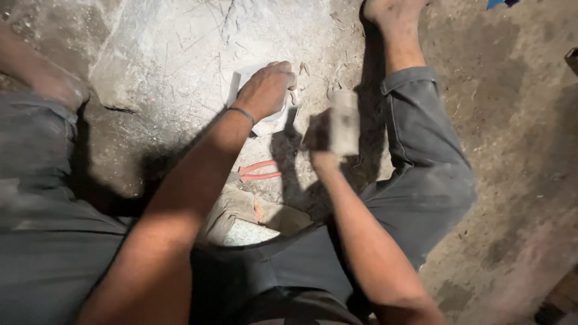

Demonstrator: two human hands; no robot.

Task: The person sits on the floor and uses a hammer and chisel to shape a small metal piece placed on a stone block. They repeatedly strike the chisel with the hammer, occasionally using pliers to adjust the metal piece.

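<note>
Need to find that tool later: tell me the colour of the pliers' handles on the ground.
Pinkish red; the pliers show in the head view, between the arms.

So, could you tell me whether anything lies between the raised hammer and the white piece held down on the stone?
Nothing visible does. The right hand holds the hammer beside the white piece, with only bare stone slab between. The left hand covers much of the piece itself. The red-handled pliers lie nearer the body, clear.

Red-handled pliers (260, 171) lie on the dusty ground at the centre, handles pointing toward three o'clock. A large pale stone slab (174, 54) spreads toward eleven o'clock. A smaller stone chunk (241, 219) sits at six o'clock of the pliers. A blue scrap (500, 3) shows at one o'clock.
</note>
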